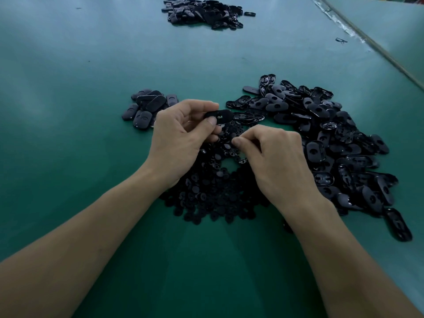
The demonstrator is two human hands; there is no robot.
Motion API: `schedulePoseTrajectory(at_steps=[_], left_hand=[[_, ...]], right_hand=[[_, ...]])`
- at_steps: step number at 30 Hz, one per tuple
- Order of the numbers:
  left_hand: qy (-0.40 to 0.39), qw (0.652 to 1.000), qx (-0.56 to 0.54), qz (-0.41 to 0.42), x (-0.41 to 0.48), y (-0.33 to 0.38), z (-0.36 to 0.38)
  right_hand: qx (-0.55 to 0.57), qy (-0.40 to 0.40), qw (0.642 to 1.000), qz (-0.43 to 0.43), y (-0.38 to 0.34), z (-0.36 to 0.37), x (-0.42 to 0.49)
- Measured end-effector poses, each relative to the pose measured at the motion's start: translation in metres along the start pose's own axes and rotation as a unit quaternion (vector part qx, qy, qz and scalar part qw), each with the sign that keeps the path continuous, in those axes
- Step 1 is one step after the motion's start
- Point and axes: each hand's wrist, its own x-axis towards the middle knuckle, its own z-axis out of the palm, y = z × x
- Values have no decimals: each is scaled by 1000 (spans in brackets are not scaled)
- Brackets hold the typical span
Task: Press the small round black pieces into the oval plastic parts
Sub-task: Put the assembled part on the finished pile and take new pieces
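- The left hand [181,136] pinches one oval part [219,115] by its left end just above the middle of the frame. The thumb is on the near side and the fingers curl over the far side, so the right end sticks out free.
- The right hand [273,154] has thumb and forefinger tips pressed together over the round pieces [213,191] heaped at lower centre. I cannot tell whether a piece sits between them.
- The oval part looks light, stiff and glossy, so likely slippery. Gripping the rims near one end keeps the hole clear.
- The round pieces look tiny and light. They suit a fingertip pinch at the edge and may skid.
- More ovals lie in a heap [332,138] at right, a stack [146,109] at left and a pile [204,13] at top, all on the green surface [91,65].
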Motion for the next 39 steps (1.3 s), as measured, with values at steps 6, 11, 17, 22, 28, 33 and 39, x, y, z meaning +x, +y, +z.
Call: schedulePoseTrajectory(at_steps=[6, 11, 17, 22, 28, 33, 39], left_hand=[[3, 1000, 4, -1, 0, 0, 0], [4, 1000, 5, -7, 0, 1, 1], [3, 1000, 10, -7, -1, 2, 1], [1, 1000, 16, -2, -1, 3, 0], [-4, 1000, 28, 7, -4, 4, 1], [-38, 998, 50, 15, -6, 7, 2], [-56, 996, 67, 27, -9, 12, 4]], right_hand=[[33, 32, 999, -6, -3, 2, 0], [15, 26, 999, -30, -3, 3, -2], [37, 29, 998, -44, -1, 3, -1], [44, 64, 995, -61, -1, 2, -1], [82, 104, 987, -88, -5, 1, -2], [103, 142, 979, -102, -6, 0, -1], [143, 141, 977, -71, -7, 2, -1]])
